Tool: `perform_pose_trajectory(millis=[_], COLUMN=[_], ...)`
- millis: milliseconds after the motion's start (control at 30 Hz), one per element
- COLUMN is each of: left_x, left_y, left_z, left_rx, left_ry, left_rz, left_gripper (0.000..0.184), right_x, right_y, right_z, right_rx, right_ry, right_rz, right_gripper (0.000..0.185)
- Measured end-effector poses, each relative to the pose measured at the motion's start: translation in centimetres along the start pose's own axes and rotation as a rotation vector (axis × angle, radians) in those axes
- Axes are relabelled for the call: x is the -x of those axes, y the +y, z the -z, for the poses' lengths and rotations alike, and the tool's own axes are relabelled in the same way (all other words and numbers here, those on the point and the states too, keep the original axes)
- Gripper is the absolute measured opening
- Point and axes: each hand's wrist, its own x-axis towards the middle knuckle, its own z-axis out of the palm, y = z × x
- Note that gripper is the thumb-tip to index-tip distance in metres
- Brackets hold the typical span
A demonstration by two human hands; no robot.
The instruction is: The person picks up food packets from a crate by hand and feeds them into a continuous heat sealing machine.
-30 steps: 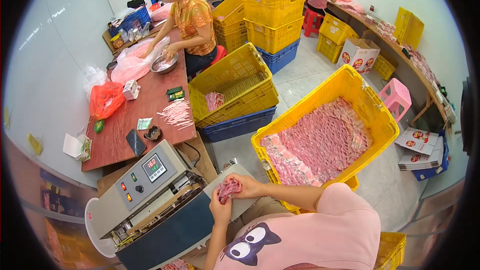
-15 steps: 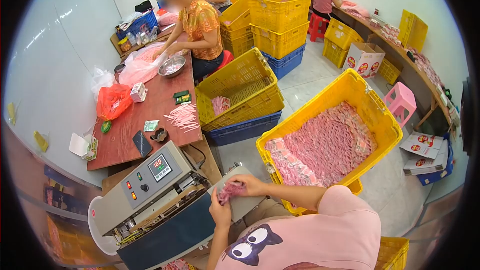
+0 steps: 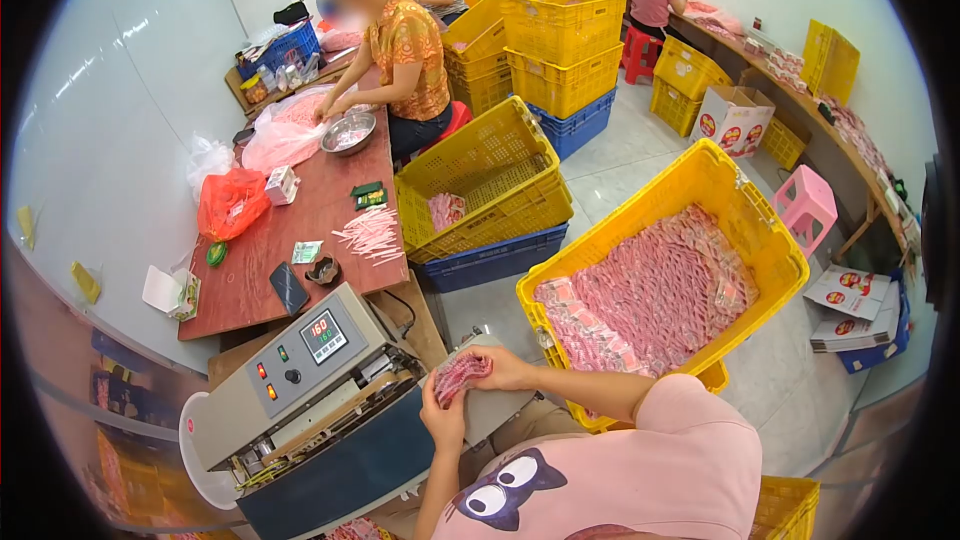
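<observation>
Both hands grasp a pink plastic-wrapped bundle (image 3: 463, 377), which sits between them, the left hand (image 3: 445, 424) clasping it from the left and the right hand (image 3: 510, 368) from the right. Just left of the hands stands a band sealer (image 3: 340, 460), its lit display (image 3: 322, 330) showing 160. Right of the hands, a yellow plastic crate (image 3: 765, 218) holds many pink packets (image 3: 655, 285); beyond them, to the left, is a reddish wooden table (image 3: 240, 288)
</observation>
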Motion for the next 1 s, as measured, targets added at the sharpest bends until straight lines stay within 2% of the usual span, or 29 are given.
perform_pose_trajectory(millis=[33, 100, 133, 200, 233, 333, 400, 433, 500, 567, 600, 633, 667, 700, 767, 833, 900, 1000], left_x=[-0.1, -0.2, -0.1, -0.4, -0.5, 0.2, -0.1, -0.3, -0.7, -0.8, -0.6, -0.4, -0.5, -0.5, -0.5, -0.6, -0.6, -0.7], left_y=[0.1, 0.5, 0.6, 0.9, -1.0, -2.6, -2.3, -2.2, -0.5, -0.2, -0.2, -0.2, -0.2, -0.1, -0.4, -0.9, -1.6, -1.8], left_z=[0.2, 0.7, 0.7, 0.4, 0.5, 0.5, 0.8, 0.6, 1.0, 1.5, 1.6, 1.5, 1.3, 1.2, 0.9, 0.6, 0.3, 0.6], left_rx=[0.018, 0.027, 0.026, 0.121, 0.056, 0.132, -0.16, -0.128, -0.175, -0.244, -0.246, -0.157, -0.066, -0.025, -0.086, -0.152, -0.144, -0.138], left_ry=[-0.001, -0.015, -0.02, -0.064, -0.08, -0.119, -0.111, -0.039, -0.061, -0.099, -0.099, -0.12, -0.138, -0.137, -0.149, -0.158, -0.11, -0.054], left_rz=[-0.04, -0.072, -0.067, 0.099, 0.003, 0.111, -0.092, -0.153, -0.192, -0.262, -0.26, -0.072, 0.112, 0.059, 0.023, -0.003, -0.055, -0.148], left_gripper=[0.053, 0.051, 0.051, 0.05, 0.047, 0.043, 0.039, 0.038, 0.038, 0.041, 0.041, 0.043, 0.044, 0.048, 0.048, 0.043, 0.04, 0.036], right_x=[-0.2, -0.1, -0.3, 0.1, 0.1, 0.3, 0.5, 0.4, 0.1, 0.1, 0.1, -0.2, -0.1, -0.6, -0.7, -0.4, 0.0, -0.2], right_y=[-0.4, -1.6, -1.3, 0.2, 0.3, 0.4, 0.3, -0.2, -1.0, -0.3, -0.3, -0.2, 1.1, 0.8, 0.5, 0.2, -0.4, -1.6], right_z=[0.3, 0.7, 1.0, 1.4, 1.8, 1.8, 1.5, 1.7, 1.8, 1.8, 2.1, 2.4, 2.2, 2.4, 2.2, 2.0, 1.7, 1.9], right_rx=[0.006, -0.228, -0.179, -0.096, -0.005, -0.022, -0.055, -0.057, -0.012, -0.132, -0.056, 0.024, -0.053, -0.048, 0.301, 0.304, 0.007, 0.053], right_ry=[0.004, 0.016, 0.013, -0.022, -0.065, -0.07, -0.067, -0.066, -0.08, -0.088, -0.153, -0.218, -0.211, -0.215, -0.04, -0.045, -0.094, -0.096], right_rz=[0.008, 0.034, 0.019, -0.013, -0.035, -0.032, -0.026, -0.033, -0.005, -0.011, -0.054, -0.091, -0.066, -0.058, 0.332, 0.316, -0.005, 0.026], right_gripper=[0.041, 0.039, 0.04, 0.042, 0.043, 0.041, 0.036, 0.036, 0.038, 0.04, 0.041, 0.043, 0.044, 0.044, 0.045, 0.042, 0.035, 0.032])
